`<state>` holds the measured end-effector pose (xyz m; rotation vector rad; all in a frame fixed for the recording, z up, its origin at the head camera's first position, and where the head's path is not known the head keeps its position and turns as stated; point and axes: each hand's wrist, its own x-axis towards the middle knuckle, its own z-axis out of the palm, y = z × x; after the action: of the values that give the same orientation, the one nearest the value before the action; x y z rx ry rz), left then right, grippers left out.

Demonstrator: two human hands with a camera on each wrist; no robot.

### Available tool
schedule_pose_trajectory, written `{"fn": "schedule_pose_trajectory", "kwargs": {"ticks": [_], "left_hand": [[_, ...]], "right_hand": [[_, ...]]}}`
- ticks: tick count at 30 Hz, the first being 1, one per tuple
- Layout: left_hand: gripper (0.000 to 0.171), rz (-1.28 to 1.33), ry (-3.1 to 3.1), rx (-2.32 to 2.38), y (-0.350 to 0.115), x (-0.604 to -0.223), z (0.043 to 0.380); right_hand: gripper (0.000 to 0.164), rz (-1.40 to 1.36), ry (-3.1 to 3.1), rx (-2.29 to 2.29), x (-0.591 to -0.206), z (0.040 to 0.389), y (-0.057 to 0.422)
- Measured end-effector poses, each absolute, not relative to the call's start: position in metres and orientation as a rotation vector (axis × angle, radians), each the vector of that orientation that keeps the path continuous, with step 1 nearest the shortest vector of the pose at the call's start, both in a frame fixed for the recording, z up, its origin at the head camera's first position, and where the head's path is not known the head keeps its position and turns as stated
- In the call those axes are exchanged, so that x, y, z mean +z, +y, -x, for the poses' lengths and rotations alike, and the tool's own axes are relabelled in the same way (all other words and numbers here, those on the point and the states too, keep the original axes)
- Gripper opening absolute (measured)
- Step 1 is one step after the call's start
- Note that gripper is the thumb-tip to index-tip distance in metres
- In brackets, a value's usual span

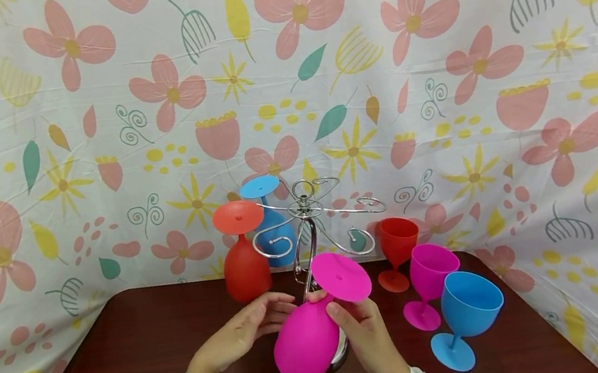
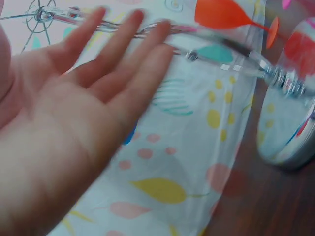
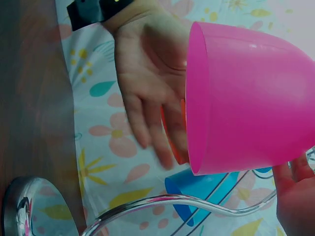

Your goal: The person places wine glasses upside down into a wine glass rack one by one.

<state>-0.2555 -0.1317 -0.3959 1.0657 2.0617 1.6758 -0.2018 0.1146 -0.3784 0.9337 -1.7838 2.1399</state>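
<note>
My right hand (image 1: 369,339) pinches the stem of a magenta plastic goblet (image 1: 304,348), which hangs upside down and tilted in front of a chrome glass rack (image 1: 304,207). In the right wrist view, its wide mouth faces the left hand. The left hand (image 1: 239,332) holds nothing; its fingers are extended beside the magenta bowl, palm towards it. An orange-red goblet (image 1: 246,270) and a blue goblet (image 1: 278,234) hang upside down from the rack's left arms. The magenta goblet covers much of the rack's base (image 3: 39,211) in the head view.
At the right of the dark wooden table (image 1: 143,342) stand a red goblet (image 1: 398,239), a second magenta goblet (image 1: 432,273) and a second blue goblet (image 1: 468,309), all upright. Curled chrome arms (image 1: 364,203) spread from the rack's top. A flower-print cloth (image 1: 180,158) hangs behind.
</note>
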Motion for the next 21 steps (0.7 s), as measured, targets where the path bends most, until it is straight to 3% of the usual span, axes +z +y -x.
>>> {"fn": "schedule_pose_trajectory", "kwargs": {"ticks": [7, 14, 21], "left_hand": [[0.036, -0.844, 2.317, 1.932, -0.104, -0.403, 0.258], [0.045, -0.643, 2.525, 1.862, -0.083, -0.42, 0.262], [0.039, -0.553, 2.626, 1.787, -0.072, -0.433, 0.263]], "right_hand": [[0.028, -0.895, -1.774, 2.16, -0.377, 0.201, 0.117], [0.03, -0.898, -1.775, 2.177, -0.377, 0.199, 0.118], [0.027, -0.905, -1.797, 2.162, -0.376, 0.196, 0.119]]}}
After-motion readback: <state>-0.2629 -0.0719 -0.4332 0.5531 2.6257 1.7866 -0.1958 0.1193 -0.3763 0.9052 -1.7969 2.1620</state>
